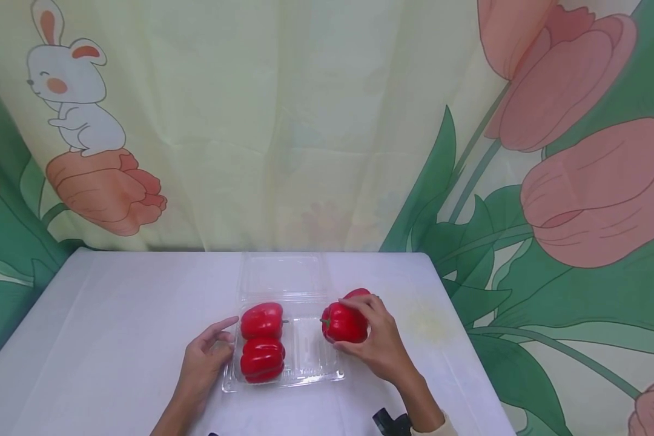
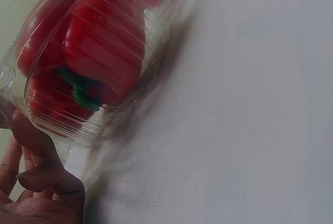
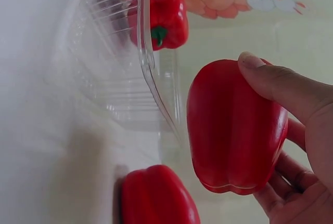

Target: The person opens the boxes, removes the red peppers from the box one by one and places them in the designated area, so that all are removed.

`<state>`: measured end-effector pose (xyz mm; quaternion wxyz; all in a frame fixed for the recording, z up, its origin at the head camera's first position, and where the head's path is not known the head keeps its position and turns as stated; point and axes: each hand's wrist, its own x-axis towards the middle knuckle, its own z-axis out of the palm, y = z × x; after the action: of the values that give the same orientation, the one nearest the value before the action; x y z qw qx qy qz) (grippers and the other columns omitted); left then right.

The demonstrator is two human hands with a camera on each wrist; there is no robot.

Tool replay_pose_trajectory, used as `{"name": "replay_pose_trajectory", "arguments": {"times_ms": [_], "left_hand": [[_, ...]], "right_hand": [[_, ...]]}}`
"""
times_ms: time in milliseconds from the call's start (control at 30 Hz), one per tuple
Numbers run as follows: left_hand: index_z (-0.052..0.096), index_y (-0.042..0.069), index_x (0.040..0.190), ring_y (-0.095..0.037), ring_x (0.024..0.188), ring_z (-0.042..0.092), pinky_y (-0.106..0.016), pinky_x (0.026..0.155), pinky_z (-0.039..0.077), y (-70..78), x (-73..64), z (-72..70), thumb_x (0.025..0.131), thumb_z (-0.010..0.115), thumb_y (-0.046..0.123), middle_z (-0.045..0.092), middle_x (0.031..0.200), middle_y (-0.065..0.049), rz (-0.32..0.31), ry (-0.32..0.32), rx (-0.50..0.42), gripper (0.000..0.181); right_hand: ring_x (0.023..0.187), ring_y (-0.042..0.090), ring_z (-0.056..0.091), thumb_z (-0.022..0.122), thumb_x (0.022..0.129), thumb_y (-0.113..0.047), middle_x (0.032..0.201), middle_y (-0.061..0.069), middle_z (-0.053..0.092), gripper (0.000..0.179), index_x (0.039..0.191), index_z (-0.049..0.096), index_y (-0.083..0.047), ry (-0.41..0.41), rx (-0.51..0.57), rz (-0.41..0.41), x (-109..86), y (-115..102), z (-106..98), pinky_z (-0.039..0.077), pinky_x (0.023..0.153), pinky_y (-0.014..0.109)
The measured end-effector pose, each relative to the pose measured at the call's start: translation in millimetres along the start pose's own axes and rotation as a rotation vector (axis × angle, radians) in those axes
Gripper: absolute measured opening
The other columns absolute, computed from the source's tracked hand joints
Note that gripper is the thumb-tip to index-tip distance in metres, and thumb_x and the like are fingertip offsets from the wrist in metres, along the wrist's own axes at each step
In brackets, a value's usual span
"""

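Here the right fingers [image 1: 372, 311] pinch a pepper [image 1: 346, 323], long axis sideways, stem [image 1: 325, 321] pointing left.

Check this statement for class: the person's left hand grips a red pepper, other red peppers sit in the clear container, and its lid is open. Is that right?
Not quite: the right hand grips the red pepper, as the head view shows, not the left hand. Other red peppers do sit in the clear container, and its lid is open.
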<state>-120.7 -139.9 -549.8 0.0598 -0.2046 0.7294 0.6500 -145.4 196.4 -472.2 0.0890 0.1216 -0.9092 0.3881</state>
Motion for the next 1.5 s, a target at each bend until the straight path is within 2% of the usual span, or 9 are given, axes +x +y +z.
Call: {"name": "replay_pose_trajectory", "arguments": {"times_ms": [467, 800, 933, 1067, 1367, 1500], "left_hand": [[0.06, 0.03, 0.148, -0.023, 0.105, 0.067, -0.02, 0.088, 0.059, 2.3, -0.7, 0.3, 0.09, 0.078, 0.018, 0.063, 0.126, -0.008, 0.002, -0.006, -0.008, 0.062], [0.06, 0.03, 0.148, -0.022, 0.11, 0.066, -0.021, 0.088, 0.06, 0.7, 0.0, 0.3, 0.089, 0.078, 0.018, 0.063, 0.127, -0.009, 0.006, -0.005, -0.005, 0.063], [0.06, 0.029, 0.147, -0.022, 0.105, 0.067, -0.02, 0.088, 0.06, 0.7, 0.3, 0.5, 0.09, 0.077, 0.017, 0.063, 0.126, -0.008, 0.01, -0.004, -0.007, 0.061], [0.061, 0.029, 0.147, -0.022, 0.1, 0.068, -0.02, 0.088, 0.06, 1.1, -0.3, 0.3, 0.09, 0.077, 0.017, 0.064, 0.124, -0.009, 0.017, -0.004, -0.01, 0.061], [0.061, 0.029, 0.147, -0.022, 0.11, 0.065, -0.02, 0.088, 0.06, 0.8, -0.7, 0.1, 0.09, 0.076, 0.016, 0.064, 0.125, -0.008, 0.014, -0.004, -0.015, 0.061], [0.061, 0.029, 0.147, -0.022, 0.107, 0.065, -0.02, 0.088, 0.06, -0.1, -0.4, 0.0, 0.09, 0.075, 0.016, 0.064, 0.125, -0.008, 0.003, -0.001, -0.012, 0.061]], "right_hand": [[0.129, 0.024, 0.061, 0.104, 0.057, -0.017, 0.136, -0.004, 0.061, 0.089, 0.136, 0.068, -0.034, 0.051, -0.006, 0.065, -16.5, 9.5, -14.0, 0.065, 0.09, 0.045], [0.127, 0.025, 0.061, 0.104, 0.059, -0.017, 0.135, -0.001, 0.061, 0.088, 0.138, 0.068, -0.028, 0.057, -0.037, 0.125, -27.0, 26.1, -21.8, 0.065, 0.089, 0.047], [0.126, 0.026, 0.062, 0.104, 0.06, -0.019, 0.135, 0.0, 0.061, 0.087, 0.139, 0.067, -0.028, 0.06, -0.043, 0.158, -31.4, 30.9, -23.7, 0.065, 0.09, 0.047], [0.126, 0.026, 0.062, 0.104, 0.06, -0.019, 0.134, -0.001, 0.061, 0.088, 0.139, 0.067, -0.028, 0.065, -0.047, 0.175, -35.1, 35.3, -23.3, 0.065, 0.09, 0.047], [0.128, 0.026, 0.06, 0.104, 0.061, -0.02, 0.134, -0.001, 0.06, 0.088, 0.141, 0.067, -0.025, 0.036, -0.053, 0.203, -39.6, 44.8, -17.3, 0.065, 0.091, 0.047], [0.128, 0.025, 0.06, 0.103, 0.062, -0.021, 0.133, -0.001, 0.06, 0.088, 0.141, 0.067, -0.025, 0.017, -0.058, 0.22, -40.3, 48.9, -13.0, 0.065, 0.092, 0.046]]}}
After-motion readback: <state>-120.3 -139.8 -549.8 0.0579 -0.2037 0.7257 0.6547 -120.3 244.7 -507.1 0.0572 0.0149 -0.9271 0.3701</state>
